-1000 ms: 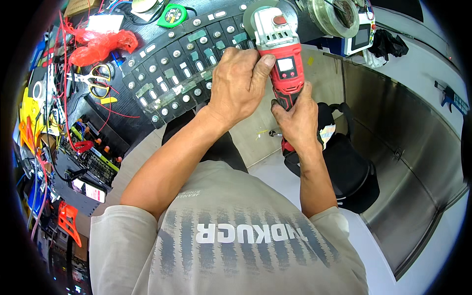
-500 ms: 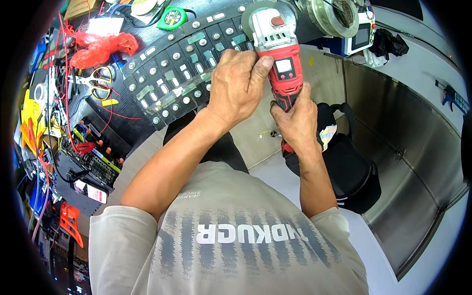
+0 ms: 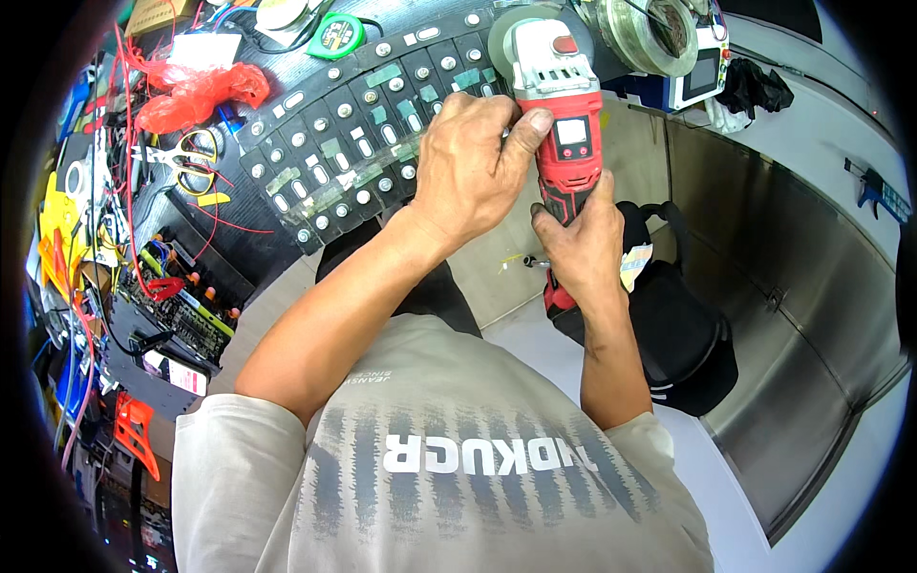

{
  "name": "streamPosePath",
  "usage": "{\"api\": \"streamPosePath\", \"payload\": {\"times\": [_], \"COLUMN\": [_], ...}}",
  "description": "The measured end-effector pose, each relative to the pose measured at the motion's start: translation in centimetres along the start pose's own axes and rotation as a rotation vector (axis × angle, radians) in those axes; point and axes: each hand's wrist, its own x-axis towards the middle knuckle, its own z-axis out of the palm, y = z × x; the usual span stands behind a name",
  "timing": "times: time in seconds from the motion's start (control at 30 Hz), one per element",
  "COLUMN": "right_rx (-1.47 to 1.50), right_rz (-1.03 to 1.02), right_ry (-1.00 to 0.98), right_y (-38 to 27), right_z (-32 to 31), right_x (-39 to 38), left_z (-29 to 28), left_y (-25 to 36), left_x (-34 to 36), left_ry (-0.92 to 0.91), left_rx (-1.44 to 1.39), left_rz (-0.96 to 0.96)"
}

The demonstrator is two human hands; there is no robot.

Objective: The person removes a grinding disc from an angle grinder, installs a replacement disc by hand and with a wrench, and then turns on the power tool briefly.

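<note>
A red and silver angle grinder [image 3: 564, 115] points away from me at the table's far right edge, its round disc beside the end of a long black row of blocks [image 3: 344, 124] with silver bolt heads. My right hand [image 3: 587, 244] is wrapped round the grinder's rear handle. My left hand [image 3: 473, 167] is closed at the grinder's left side, its thumb resting against the red body. The curled fingers of that hand are mostly hidden, and it covers part of the bolted row.
Left of the row lie scissors [image 3: 196, 162], a red plastic bag [image 3: 196, 100] and a green tape measure [image 3: 336, 35]. A spool [image 3: 659, 33] stands right of the disc. A black chair [image 3: 683, 325] is beside my right arm; tangled wires fill the far left.
The grinder and both hands have shifted slightly to the right along the end of the bolted row. The grip of both hands looks the same.
</note>
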Motion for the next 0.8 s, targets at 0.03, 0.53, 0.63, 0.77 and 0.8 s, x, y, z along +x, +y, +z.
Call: {"api": "streamPosePath", "payload": {"times": [0.03, 0.53, 0.63, 0.77, 0.8], "right_rx": [0.007, 0.000, 0.010, -0.002, -0.006], "right_rz": [0.004, 0.100, 0.104, 0.096, 0.101], "right_ry": [0.009, -0.047, -0.042, -0.036, -0.033], "right_y": [0.0, -1.5, -1.7, -1.6, -1.6], "right_z": [0.0, 0.6, 0.6, 0.9, 0.9], "right_x": [-0.1, -1.5, -1.5, -1.4, -1.5], "left_z": [0.0, -0.5, -0.8, -0.8, -0.8], "left_y": [0.0, -0.3, 0.0, -0.4, -0.4], "left_x": [0.1, -0.5, -0.4, -0.5, -0.6], "left_ry": [-0.008, 0.008, -0.017, 0.005, -0.022], "left_rx": [0.007, -0.054, -0.062, -0.082, -0.061], "left_rz": [-0.004, -0.010, -0.019, -0.032, -0.028]}}
